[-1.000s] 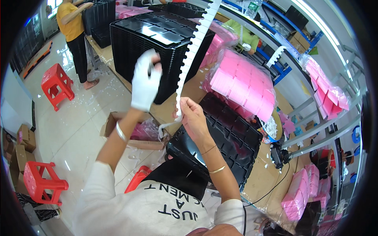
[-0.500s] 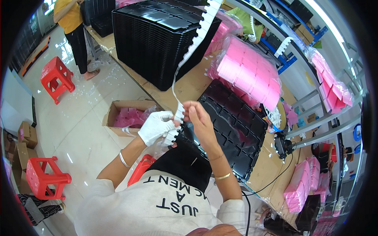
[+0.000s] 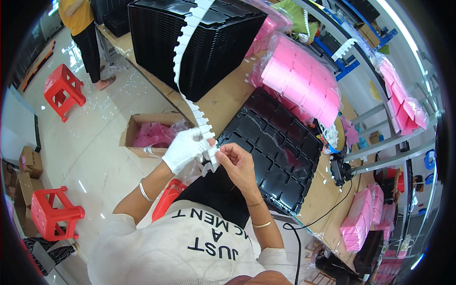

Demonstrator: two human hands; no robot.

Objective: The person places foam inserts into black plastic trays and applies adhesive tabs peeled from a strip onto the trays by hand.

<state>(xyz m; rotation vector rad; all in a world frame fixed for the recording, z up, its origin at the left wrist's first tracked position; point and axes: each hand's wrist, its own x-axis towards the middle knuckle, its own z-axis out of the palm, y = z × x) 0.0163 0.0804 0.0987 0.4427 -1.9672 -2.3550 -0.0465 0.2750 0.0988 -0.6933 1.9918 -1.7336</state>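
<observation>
A long white notched strip (image 3: 183,52) hangs down from the top of the view and ends between my two hands. My left hand (image 3: 184,149), in a white glove, pinches the strip's lower end. My right hand (image 3: 237,164), bare, grips the same end just to the right, fingers closed on a small white piece. Both hands meet above the near left edge of a black compartment tray (image 3: 278,147) lying on the brown workbench (image 3: 228,95).
A tall stack of black trays (image 3: 199,42) stands at the back. Bagged pink parts (image 3: 299,80) lie right of it. A cardboard box with pink pieces (image 3: 149,135) sits on the floor. Red stools (image 3: 64,90) stand left. Another person (image 3: 83,28) stands far left.
My gloved left hand came down from high on the strip to meet my right hand at its lower end. Both hands now hold the strip close together.
</observation>
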